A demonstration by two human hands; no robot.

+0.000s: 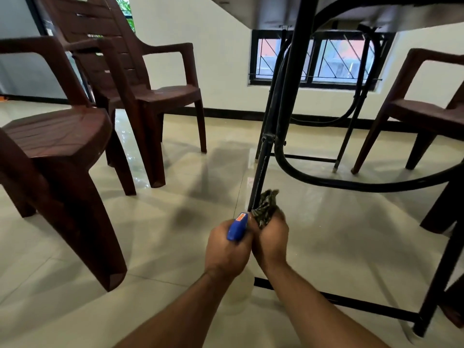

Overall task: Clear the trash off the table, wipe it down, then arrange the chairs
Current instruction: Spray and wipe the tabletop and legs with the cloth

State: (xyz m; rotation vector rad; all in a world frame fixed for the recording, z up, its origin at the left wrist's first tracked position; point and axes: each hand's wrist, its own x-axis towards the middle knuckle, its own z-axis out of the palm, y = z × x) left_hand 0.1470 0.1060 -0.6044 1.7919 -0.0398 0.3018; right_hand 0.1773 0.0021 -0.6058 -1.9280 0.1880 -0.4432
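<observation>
I look from low down, under the table [364, 13], whose black metal legs [283, 91] stand just ahead. My left hand [227, 249] grips a blue spray bottle head [237, 227]; the clear bottle body [241, 287] hangs below the hand. Beside it, touching, my right hand [271, 237] holds a crumpled dark patterned cloth [267, 205] close to the foot of a table leg. Two brown plastic chairs [52, 146] [140, 79] stand at the left, and a third brown chair [421, 106] is at the right.
Glossy cream floor tiles [175, 197] stretch between the chairs and the table frame. A black crossbar [339, 301] of the frame lies low along the floor at the right. A barred window [316, 59] sits in the far white wall.
</observation>
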